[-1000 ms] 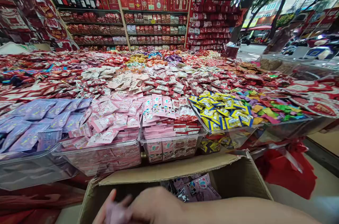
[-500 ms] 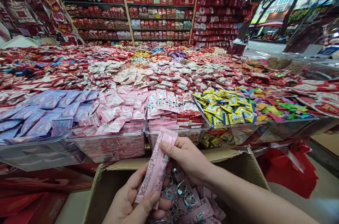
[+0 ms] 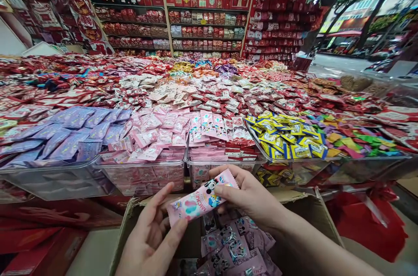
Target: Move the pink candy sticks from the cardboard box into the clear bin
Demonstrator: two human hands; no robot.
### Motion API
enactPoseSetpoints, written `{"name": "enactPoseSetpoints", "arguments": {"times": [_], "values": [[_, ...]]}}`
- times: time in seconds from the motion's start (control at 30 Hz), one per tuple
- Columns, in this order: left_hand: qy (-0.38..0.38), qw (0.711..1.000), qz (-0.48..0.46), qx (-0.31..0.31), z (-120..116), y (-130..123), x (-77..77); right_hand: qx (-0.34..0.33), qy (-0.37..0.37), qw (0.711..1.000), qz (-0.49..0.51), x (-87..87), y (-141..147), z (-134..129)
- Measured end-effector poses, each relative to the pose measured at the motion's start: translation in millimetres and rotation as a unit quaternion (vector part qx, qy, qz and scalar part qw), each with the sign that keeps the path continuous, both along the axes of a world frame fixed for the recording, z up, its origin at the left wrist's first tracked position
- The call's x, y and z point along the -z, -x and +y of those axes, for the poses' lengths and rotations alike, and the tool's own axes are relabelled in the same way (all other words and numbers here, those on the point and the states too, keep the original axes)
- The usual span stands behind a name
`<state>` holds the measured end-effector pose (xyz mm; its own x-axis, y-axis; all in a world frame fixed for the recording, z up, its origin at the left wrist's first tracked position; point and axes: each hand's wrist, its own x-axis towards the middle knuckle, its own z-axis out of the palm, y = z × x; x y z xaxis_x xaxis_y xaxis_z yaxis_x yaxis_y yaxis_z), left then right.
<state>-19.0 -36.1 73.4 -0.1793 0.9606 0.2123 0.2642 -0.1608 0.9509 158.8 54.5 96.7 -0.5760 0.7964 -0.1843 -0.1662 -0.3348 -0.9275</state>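
Observation:
A pink candy packet [image 3: 202, 197] with a cartoon mouse and "MICKEY" lettering is held tilted above an open cardboard box, printed front facing me. My right hand [image 3: 244, 193] pinches its upper right end, thumb on the front and fingers behind. The lower left end rests in my left hand [image 3: 150, 232], its thumb against the bottom corner and its index finger stretched out apart from the packet. Below, similar pink packets [image 3: 233, 245] lie loosely piled in the cardboard box [image 3: 302, 210]. My hands hide part of that pile.
Clear plastic bins line the display's front edge: purple packets [image 3: 70, 132], small pink packets [image 3: 156, 132], mouse-print packets [image 3: 207, 126] and yellow-blue packets [image 3: 289, 134]. Red-wrapped sweets spread behind them. Shelves [image 3: 205, 17] stand at the back. A red bag [image 3: 369, 219] lies right of the box.
The packet has turned from its text-covered back to its cartoon front and swung from steep to nearly level. My left hand's grip has loosened. The view has shifted slightly left.

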Motion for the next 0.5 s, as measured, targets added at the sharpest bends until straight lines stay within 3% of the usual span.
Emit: {"name": "enactPoseSetpoints", "arguments": {"times": [0.07,0.17,0.33,0.4,0.5], "values": [[0.066,0.993,-0.089,-0.042,4,-4,-2.7,-0.004,-0.015,1.000,-0.004,1.0,1,1],[0.134,0.980,-0.131,-0.065,6,-3,-5.9,-0.011,-0.027,0.999,-0.014,1.9,0,2],[0.102,0.979,-0.142,-0.101,2,9,-4.4,-0.034,-0.155,0.981,-0.111,-2.0,-10,3],[0.088,0.990,-0.080,-0.070,-1,14,-3.7,-0.085,-0.264,0.943,-0.184,-7.3,-13,0],[0.069,0.997,0.036,0.010,-4,13,-6.2,-0.171,-0.436,0.854,-0.228,-15.3,-13,-9]]}}
